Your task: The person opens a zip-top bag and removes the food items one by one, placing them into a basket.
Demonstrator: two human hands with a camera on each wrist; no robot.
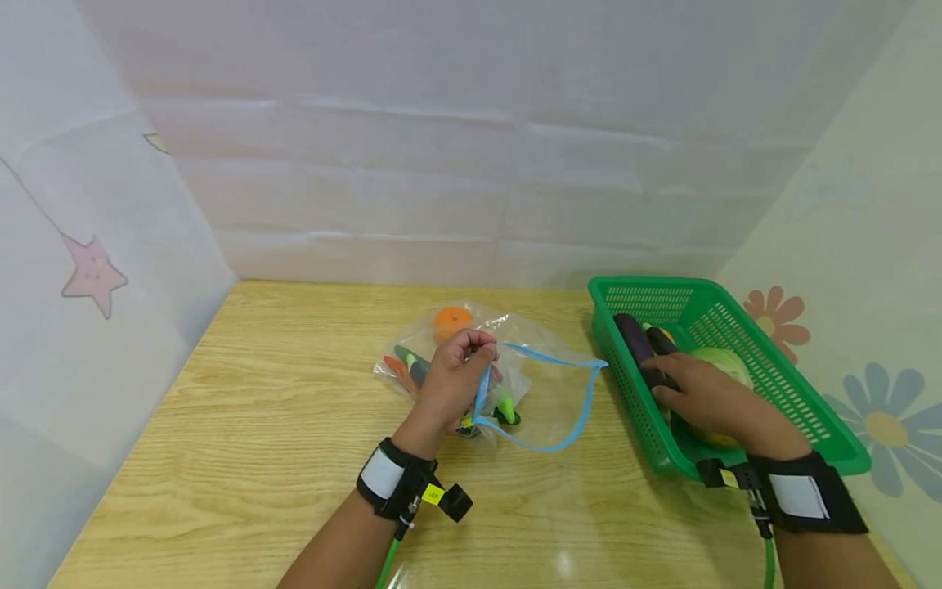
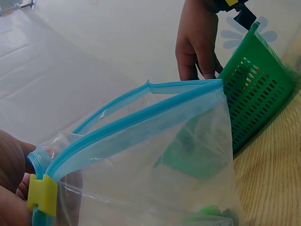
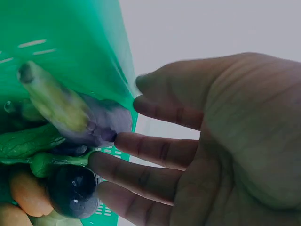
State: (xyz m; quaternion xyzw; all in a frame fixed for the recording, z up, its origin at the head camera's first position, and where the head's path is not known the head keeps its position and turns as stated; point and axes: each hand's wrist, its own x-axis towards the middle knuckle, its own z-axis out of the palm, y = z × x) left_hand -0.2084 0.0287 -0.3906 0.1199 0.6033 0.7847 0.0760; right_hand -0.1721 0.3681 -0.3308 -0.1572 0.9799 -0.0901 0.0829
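My left hand (image 1: pixel 450 383) pinches the blue-edged rim of a clear zip bag (image 2: pixel 141 165), close to its yellow slider (image 2: pixel 43 193). The bag's mouth gapes toward the basket. Inside it lie an orange fruit (image 1: pixel 452 321), a carrot-like orange piece (image 1: pixel 397 370) and green vegetables (image 1: pixel 508 407). Over the near left part of a green basket (image 1: pixel 791 372) reaches my right hand (image 1: pixel 710 401), its fingers spread and loosely straight. In the right wrist view its fingertips are right at a purple eggplant (image 3: pixel 106 122) and a round dark vegetable (image 3: pixel 73 190).
A pale green cabbage (image 1: pixel 724 364) lies in the basket beside the right hand. Elsewhere in the basket are a bumpy green vegetable (image 3: pixel 30 141) and an orange round piece (image 3: pixel 29 188). The wooden table (image 1: pixel 243 425) meets pale sheet-covered walls (image 1: pixel 441 180) behind.
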